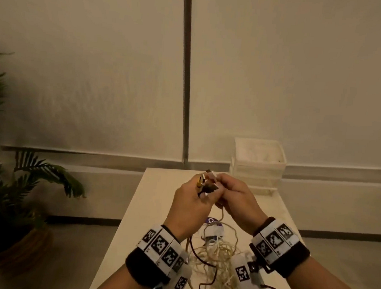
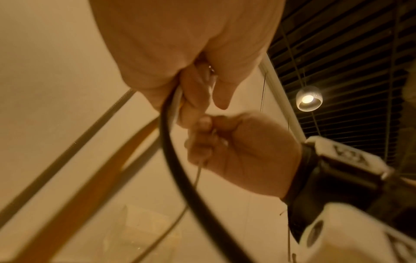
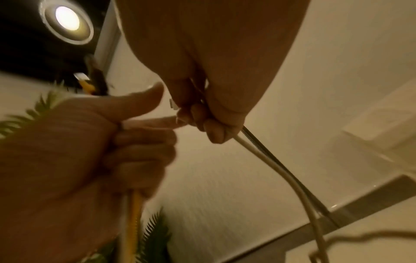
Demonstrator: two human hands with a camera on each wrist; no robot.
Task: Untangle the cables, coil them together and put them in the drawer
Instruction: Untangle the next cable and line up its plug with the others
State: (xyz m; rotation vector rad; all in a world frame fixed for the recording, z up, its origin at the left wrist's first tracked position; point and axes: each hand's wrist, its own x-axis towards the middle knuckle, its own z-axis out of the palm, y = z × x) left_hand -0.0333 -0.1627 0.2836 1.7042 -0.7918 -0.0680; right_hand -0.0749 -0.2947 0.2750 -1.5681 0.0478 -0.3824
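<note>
- While both hands are raised above the pale table (image 1: 150, 200) in the head view, the left hand (image 1: 190, 200) has its fingers curled round a bunch of cable ends, whose plugs (image 1: 206, 181) stick up out of the fist; the right hand (image 1: 237, 198) is closed on cable just beside it, the two hands touching.
- From the hands a cable drops to the tangle of cables (image 1: 218, 255), pale ones with a dark one among them, lying on the table between the wrists.
- A stack of clear plastic drawers (image 1: 258, 164) stands at the far right of the table, well apart from the tangle; a potted plant (image 1: 15, 189) stands on the floor to the left.
- Seen from the left wrist, the left hand (image 2: 186, 44) grips a black cable (image 2: 178, 170) and a white one together; the right hand (image 2: 238, 151) pinches a thin cable below it, fingers curled.
- A ceiling lamp (image 2: 308, 99) glows beside dark slats.
- Seen from the right wrist, the right hand (image 3: 213, 62) clasps a white cable (image 3: 290, 179) and a thin grey one, which hang down together.
- The left hand (image 3: 85, 146) is a fist with the thumb up, holding a yellow cable (image 3: 133, 222); its plugs (image 3: 84, 82) show above, blurred.
</note>
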